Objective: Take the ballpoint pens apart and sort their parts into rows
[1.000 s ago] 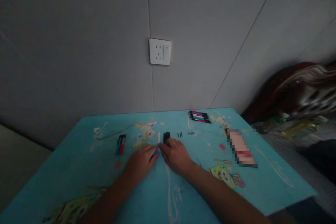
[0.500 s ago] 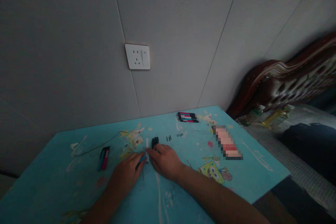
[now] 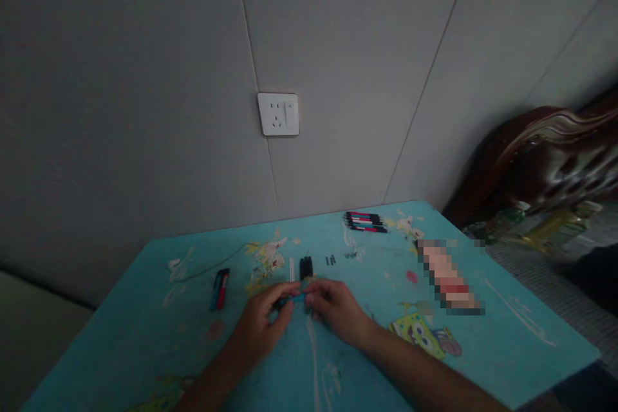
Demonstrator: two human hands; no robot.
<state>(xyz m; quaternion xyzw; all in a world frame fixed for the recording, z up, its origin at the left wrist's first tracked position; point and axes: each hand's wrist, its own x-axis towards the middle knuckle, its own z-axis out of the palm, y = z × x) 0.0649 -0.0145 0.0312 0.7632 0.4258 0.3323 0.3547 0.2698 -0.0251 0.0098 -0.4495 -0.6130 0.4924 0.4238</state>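
Note:
My left hand (image 3: 265, 318) is closed around a blue pen barrel (image 3: 299, 297), held roughly level just above the table. At the barrel's right end, the fingertips of my right hand (image 3: 338, 310) are pinched together; whatever lies between them is too small to make out. Just beyond my hands lie thin white pen refills (image 3: 291, 268) and, beside them, a row of black pen parts (image 3: 306, 268). Farther right are small dark pieces (image 3: 330, 260), their kind unclear. Blue and red pen barrels (image 3: 221, 290) rest to the left of my hands.
Several pens (image 3: 365, 222) lie stacked side by side near the table's back edge. A blurred-out pinkish flat object (image 3: 447, 273) is on the right. The blue patterned tabletop (image 3: 367, 360) meets a grey wall with a socket (image 3: 279, 114). Bottles (image 3: 560, 225) stand beyond the right edge.
My right hand has left the spot by the refills and black parts and come to the blue barrel's end. My left hand has turned the barrel more level. The view has shifted left.

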